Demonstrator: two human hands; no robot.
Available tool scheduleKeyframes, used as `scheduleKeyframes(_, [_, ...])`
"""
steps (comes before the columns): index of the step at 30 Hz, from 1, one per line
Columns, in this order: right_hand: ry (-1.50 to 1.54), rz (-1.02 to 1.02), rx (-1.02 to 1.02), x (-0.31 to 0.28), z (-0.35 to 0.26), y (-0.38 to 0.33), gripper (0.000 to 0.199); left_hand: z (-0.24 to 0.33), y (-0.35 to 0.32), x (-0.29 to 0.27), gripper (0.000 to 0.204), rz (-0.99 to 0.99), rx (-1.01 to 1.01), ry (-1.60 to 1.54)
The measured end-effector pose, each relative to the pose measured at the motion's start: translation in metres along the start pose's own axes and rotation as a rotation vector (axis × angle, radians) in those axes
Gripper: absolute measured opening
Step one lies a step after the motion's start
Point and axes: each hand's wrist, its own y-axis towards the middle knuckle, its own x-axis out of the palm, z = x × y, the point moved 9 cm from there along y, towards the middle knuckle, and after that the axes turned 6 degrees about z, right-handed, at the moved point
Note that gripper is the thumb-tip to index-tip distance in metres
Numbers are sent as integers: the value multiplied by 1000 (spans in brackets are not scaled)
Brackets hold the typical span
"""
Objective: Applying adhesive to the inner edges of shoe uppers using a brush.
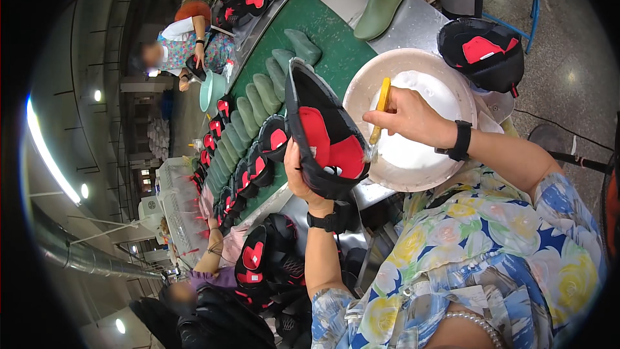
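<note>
My left hand (pixel 301 179) is closed around a black shoe upper (pixel 347 156) with a red lining, tilted so its opening faces up. A brush (pixel 383 102) with a yellow handle is pinched between the fingers of my right hand (pixel 414 118). Its bristles are at the upper's edge, near the heel; whether they touch it I cannot tell. Below my right hand stands a pale pink basin (pixel 359 84) holding white liquid (pixel 420 158). Another black and red upper (pixel 491 64) lies just beyond the basin's right side.
Rows of green shoe lasts (pixel 261 94) and black-red uppers run along a green conveyor belt (pixel 329 22). One larger last (pixel 381 6) lies on the metal table. Piled uppers (pixel 278 245) sit at my left. Two co-workers are along the line, one beside a teal basin (pixel 212 90).
</note>
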Motion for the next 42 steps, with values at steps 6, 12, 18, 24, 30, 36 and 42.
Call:
scheduleKeyframes(6, [96,-4,-239,-16,-37,-2,30,-53,6,-9,41,79,-618,-527])
scheduleKeyframes(12, [-112,-26,-623,-40,-80,-6,18,-63,-31,14,39,-608,-706,-150])
scheduleKeyframes(18, [-30,-340,-1267,17,-124,-57,15,-43,-79,50,34,-757,-730,-266])
scheduleKeyframes(24, [-245,-367,-1260,44,-109,-29,11,-31,-75,65,36,-661,-807,-396])
scheduleKeyframes(30, [-367,-453,-685,13,-73,15,21,-38,-70,57,38,-624,-976,-518])
scheduleKeyframes(36, [-334,-316,-837,-1,-98,0,23,-40,-72,51,43,-616,-1208,-619])
scheduleKeyframes(42, [-429,-318,-882,10,-87,3,19,-46,-66,43,39,-376,-1223,-611])
